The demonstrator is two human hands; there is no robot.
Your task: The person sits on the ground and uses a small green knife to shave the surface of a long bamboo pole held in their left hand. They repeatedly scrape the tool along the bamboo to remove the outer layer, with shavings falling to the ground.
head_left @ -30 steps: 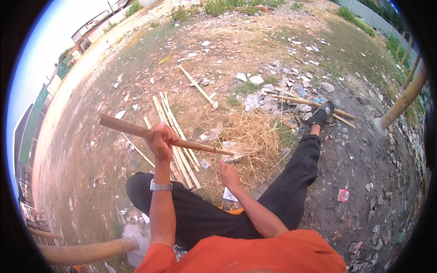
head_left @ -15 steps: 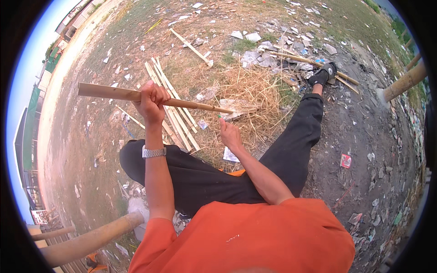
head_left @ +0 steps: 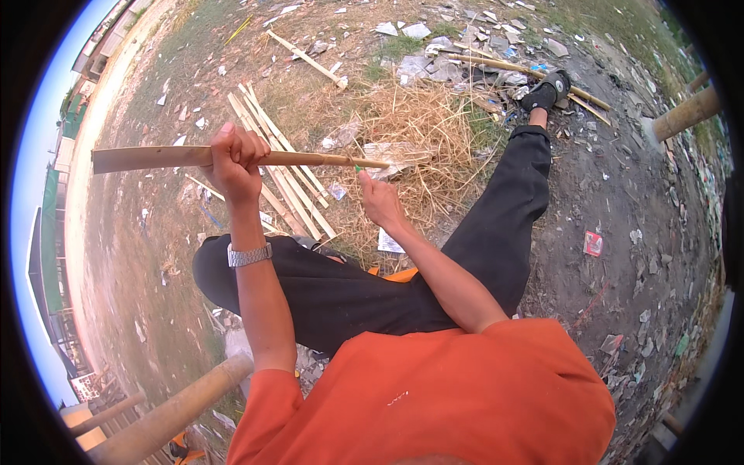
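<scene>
In the head view, the left hand [head_left: 237, 160] has its fingers wrapped firmly round the bamboo [head_left: 151, 159], held crosswise above the ground, broad end out left! The narrow end reaches right, in front of the straw [head_left: 434, 128]. Just beside that end, the right hand [head_left: 381, 201] is curled, a green bit [head_left: 359, 168] at its thumb; its full grip, can't tell! Pale slats [head_left: 294, 194] lie beyond.

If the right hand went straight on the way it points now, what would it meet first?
The right hand would probably meet the bamboo piece gripped by the left hand first, though depth between them is unclear.
</scene>
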